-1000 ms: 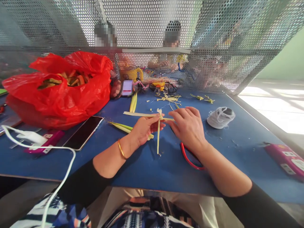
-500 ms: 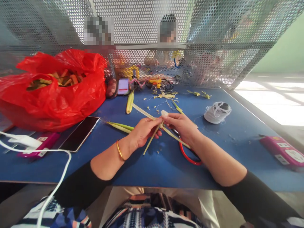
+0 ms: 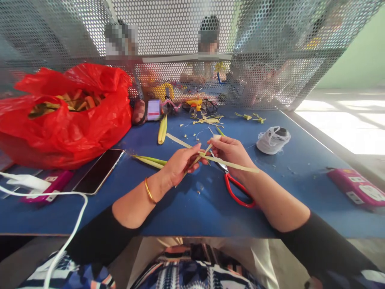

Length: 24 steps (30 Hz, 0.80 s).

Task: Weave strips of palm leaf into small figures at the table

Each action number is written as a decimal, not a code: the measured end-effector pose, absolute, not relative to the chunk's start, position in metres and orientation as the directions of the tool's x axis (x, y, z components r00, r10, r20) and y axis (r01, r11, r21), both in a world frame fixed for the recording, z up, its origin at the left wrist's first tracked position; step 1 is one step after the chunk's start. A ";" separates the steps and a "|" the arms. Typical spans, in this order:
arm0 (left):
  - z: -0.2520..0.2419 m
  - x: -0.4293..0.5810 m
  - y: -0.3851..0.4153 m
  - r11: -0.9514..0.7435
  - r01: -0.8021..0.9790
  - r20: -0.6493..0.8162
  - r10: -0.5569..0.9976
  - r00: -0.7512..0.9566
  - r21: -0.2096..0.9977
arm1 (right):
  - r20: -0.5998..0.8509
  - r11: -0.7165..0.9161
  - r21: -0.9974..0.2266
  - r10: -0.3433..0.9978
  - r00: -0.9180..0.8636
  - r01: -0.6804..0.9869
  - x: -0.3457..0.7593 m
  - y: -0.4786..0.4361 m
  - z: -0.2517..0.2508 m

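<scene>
Pale strips of corn husk [image 3: 233, 163] cross each other between my two hands above the blue table. My left hand [image 3: 183, 162] pinches the strips near their crossing, thumb on top. In my right hand [image 3: 230, 148], thumb and fingertips close on the upper end of one strip. A long strip runs to the right in front of my right wrist, and another points up and left beyond my left fingers. Scissors with red handles [image 3: 236, 194] lie on the table partly under my right hand and wrist.
A red plastic bag [image 3: 111, 116] stands left, near a phone [image 3: 99, 170] and a white cable [image 3: 82, 204]. Folded husks [image 3: 162, 129] and scraps lie ahead. A thread spool [image 3: 272, 142] and pink case [image 3: 355, 186] sit right. Behind the perforated screen [image 3: 168, 36] are people.
My right hand has drawn a little away from my left, lifting one strip end. The long strip has swung upward to the right, and more of the scissors shows.
</scene>
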<state>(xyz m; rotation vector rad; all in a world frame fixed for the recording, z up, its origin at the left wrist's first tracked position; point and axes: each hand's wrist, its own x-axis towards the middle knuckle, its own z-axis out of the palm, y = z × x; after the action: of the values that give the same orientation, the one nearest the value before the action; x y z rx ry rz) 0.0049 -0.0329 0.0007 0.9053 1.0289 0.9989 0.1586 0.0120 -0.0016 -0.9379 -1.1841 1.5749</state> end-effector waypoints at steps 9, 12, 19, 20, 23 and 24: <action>-0.003 0.008 -0.035 0.249 -0.110 -0.225 0.954 0.197 0.962 | 0.029 0.045 -0.996 0.978 -0.207 0.074 0.158 0.010 0.000; 0.000 0.006 -0.036 0.258 -0.081 -0.235 0.946 0.223 0.963 | 0.177 0.212 -0.868 0.977 -0.119 0.450 0.165 0.010 0.007; 0.001 0.005 -0.040 0.245 0.038 -0.242 0.900 0.362 0.969 | 0.305 0.440 -0.813 0.880 -0.365 0.381 0.163 0.001 0.016; 0.000 0.006 -0.040 0.241 0.058 -0.245 0.897 0.367 0.969 | 0.178 0.328 -0.898 0.880 -0.441 0.293 0.161 -0.001 0.014; 0.000 0.008 -0.041 0.239 0.113 -0.264 0.893 0.364 0.964 | -0.032 0.015 -0.996 0.860 -0.510 0.088 0.154 -0.006 0.009; 0.000 0.008 -0.041 0.243 0.123 -0.271 0.893 0.359 0.962 | -0.036 -0.020 -0.999 0.876 -0.481 0.037 0.152 -0.008 0.008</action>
<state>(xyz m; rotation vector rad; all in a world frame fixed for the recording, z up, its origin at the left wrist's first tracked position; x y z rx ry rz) 0.0076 -0.0412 0.0002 1.2231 1.0910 0.7023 0.1521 -0.0079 0.0075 -0.9732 -1.5815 1.5786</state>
